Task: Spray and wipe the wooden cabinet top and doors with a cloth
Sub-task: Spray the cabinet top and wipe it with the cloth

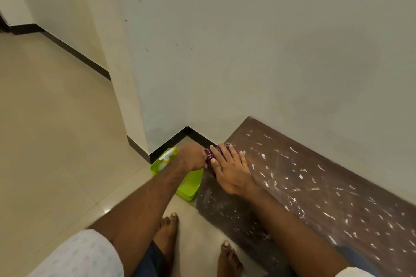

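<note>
The dark wooden cabinet top runs along the wall at the right, flecked with white spray foam. A maroon patterned cloth lies bunched at its left end. My right hand presses flat on the cloth with fingers spread. My left hand grips the cloth's left edge, just off the cabinet's end. A spray bottle with a white and yellow head lies in a green tray behind my left forearm.
The green tray sits on the tiled floor between the cabinet's end and the wall corner. My bare feet stand in front of the cabinet. A wall with a dark skirting backs everything.
</note>
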